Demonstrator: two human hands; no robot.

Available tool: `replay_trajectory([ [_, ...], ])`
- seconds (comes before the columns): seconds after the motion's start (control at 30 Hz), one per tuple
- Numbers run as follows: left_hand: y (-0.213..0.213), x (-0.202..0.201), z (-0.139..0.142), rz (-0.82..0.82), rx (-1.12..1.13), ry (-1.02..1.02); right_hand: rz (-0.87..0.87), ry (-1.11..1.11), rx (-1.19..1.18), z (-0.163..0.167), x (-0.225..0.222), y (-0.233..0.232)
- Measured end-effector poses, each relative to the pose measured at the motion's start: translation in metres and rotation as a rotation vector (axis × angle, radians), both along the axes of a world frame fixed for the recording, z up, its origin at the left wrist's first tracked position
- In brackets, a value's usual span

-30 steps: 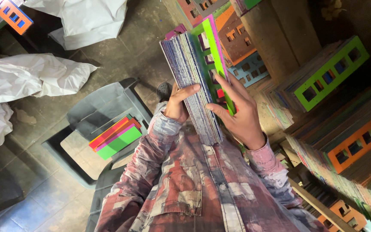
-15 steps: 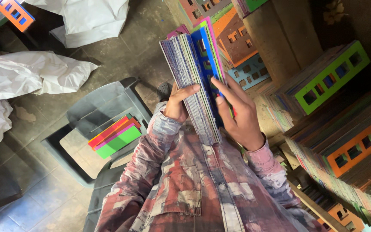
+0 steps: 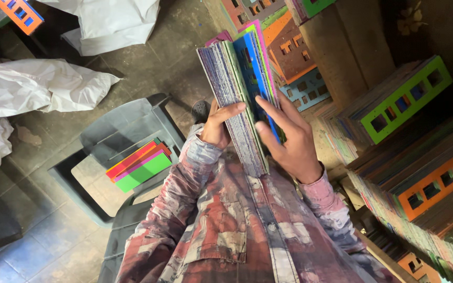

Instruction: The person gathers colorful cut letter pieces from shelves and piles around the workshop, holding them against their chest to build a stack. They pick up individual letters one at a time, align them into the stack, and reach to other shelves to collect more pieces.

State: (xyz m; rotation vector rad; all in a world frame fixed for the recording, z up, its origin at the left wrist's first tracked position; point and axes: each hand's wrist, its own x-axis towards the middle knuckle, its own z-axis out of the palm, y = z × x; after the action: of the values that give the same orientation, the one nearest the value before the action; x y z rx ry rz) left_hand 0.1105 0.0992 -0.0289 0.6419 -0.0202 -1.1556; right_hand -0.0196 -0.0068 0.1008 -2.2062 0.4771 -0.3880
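Observation:
I hold a thick stack of thin coloured boards (image 3: 235, 99) on edge against my chest. My left hand (image 3: 218, 126) grips the stack from the left, thumb across its edge. My right hand (image 3: 288, 141) lies on the right side, its fingers spread over a blue board with cut-out windows (image 3: 251, 71), which is backed by green and pink boards. Patterned shirt sleeves cover both of my arms.
A grey plastic chair (image 3: 127, 128) at lower left carries a small pile of orange, pink and green boards (image 3: 140, 165). Tall stacks of boards with window cut-outs (image 3: 405, 99) fill the right side. White plastic sacks (image 3: 38, 89) lie on the concrete floor at upper left.
My right-hand fingers have leafed through the boards: a green board faced out a second ago, now a blue one does. The stack and my left hand have stayed in place.

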Motion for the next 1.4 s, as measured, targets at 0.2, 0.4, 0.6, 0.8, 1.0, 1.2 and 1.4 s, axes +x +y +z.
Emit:
replay_trajectory([
  [0.2, -0.001, 0.002, -0.002, 0.007, 0.010, -0.008, -0.012, -0.019, -0.020, -0.007, 0.000, -0.002],
  [0.4, -0.002, 0.002, -0.002, -0.017, -0.003, -0.001, -0.091, 0.103, 0.057, -0.010, -0.001, 0.000],
  [0.6, -0.002, 0.002, -0.002, 0.006, 0.029, -0.006, -0.001, -0.025, -0.067, -0.014, 0.000, -0.002],
  [0.8, -0.001, 0.001, -0.004, 0.032, 0.048, 0.002, -0.009, -0.029, 0.012, -0.017, 0.000, -0.004],
  [1.0, 0.000, 0.002, -0.010, 0.016, 0.042, 0.008, 0.018, -0.012, 0.045, -0.012, -0.001, -0.005],
  [1.2, -0.001, 0.002, -0.006, -0.003, 0.023, 0.049, -0.012, 0.102, 0.042, -0.012, 0.000, 0.000],
  [1.4, -0.001, 0.002, -0.005, 0.026, 0.032, 0.000, 0.065, -0.019, -0.081, -0.016, 0.000, -0.002],
])
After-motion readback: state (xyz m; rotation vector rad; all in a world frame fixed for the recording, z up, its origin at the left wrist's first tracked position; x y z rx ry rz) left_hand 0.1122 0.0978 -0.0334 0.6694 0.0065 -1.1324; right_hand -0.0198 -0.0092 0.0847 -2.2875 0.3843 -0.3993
